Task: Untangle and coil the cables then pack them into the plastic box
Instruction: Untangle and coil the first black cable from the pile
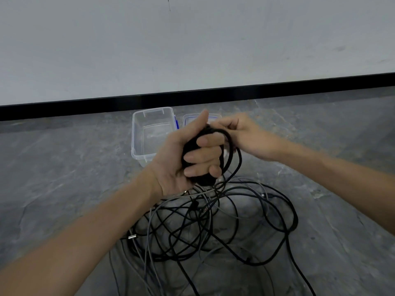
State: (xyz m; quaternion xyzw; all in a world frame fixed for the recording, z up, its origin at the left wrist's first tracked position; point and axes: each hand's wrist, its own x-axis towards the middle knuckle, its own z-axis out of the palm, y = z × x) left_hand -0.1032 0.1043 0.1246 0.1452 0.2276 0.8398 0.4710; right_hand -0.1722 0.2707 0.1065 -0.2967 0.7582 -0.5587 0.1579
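Note:
My left hand (188, 154) grips a coil of black cable (204, 178), fingers curled round the bundle. My right hand (241, 133) pinches a strand of the same black cable at the top of the coil, and a loop hangs from it down to the floor. A tangle of black and grey cables (213, 227) lies on the floor below both hands. The clear plastic box (149, 133) stands open behind my hands, with nothing visible in it.
The box's lid (192, 119), clear with a blue rim, lies right of the box, mostly hidden by my hands. A white wall with a black skirting board (85, 106) runs behind. The floor is grey stone. A silver plug (131, 237) lies at the tangle's left.

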